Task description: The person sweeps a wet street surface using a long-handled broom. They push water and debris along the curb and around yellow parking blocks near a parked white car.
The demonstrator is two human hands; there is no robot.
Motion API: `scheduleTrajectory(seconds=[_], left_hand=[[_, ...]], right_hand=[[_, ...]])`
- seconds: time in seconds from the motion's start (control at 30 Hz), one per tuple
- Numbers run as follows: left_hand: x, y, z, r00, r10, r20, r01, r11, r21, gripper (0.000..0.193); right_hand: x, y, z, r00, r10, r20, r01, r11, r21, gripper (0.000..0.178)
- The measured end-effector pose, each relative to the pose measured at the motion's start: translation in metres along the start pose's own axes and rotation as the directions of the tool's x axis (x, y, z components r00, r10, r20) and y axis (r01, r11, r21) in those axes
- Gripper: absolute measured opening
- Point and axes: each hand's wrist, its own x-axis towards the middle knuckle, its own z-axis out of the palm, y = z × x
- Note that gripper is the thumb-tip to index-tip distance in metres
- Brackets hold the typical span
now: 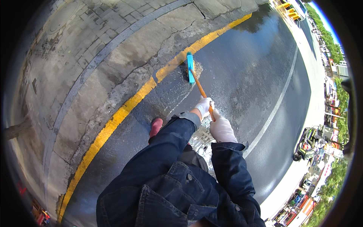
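Both of my hands wear white gloves and grip the orange-brown handle of a push broom point(200, 87). My left hand point(204, 106) is wrapped round the handle farther along, nearer the head. Just behind it, my right hand point(222, 128) closes on the handle's near end. The long, narrow blue broom head point(190, 67) rests on the wet road, with dark bristles showing at its far end. Murky water point(180, 90) spreads around the head. My fingers' undersides are hidden from this angle.
A yellow line point(126, 109) runs along the road beside a cracked concrete kerb point(128, 89), with paving stones point(106, 32) beyond. My red boot point(155, 126) stands on wet asphalt. To the right are a white road line point(278, 104) and parked motorbikes point(308, 143).
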Motion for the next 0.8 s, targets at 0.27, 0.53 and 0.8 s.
scheduleTrajectory(seconds=[0.27,0.53,0.8], left_hand=[[-0.035,0.005,0.041,0.948,0.261,-0.183,-0.289,0.946,-0.145,0.022],[0.008,0.009,-0.029,0.643,0.311,-0.7,-0.61,0.761,-0.222,0.04],[0.162,0.015,-0.025,0.772,-0.008,-0.635,-0.369,0.809,-0.458,0.013]], right_hand=[[0.021,0.043,-0.089,0.902,-0.372,0.221,0.371,0.927,0.046,0.053],[0.159,0.068,-0.038,0.311,-0.403,0.861,-0.313,0.812,0.493,0.044],[0.305,0.09,-0.059,0.386,-0.207,0.899,-0.481,0.786,0.388,0.034]])
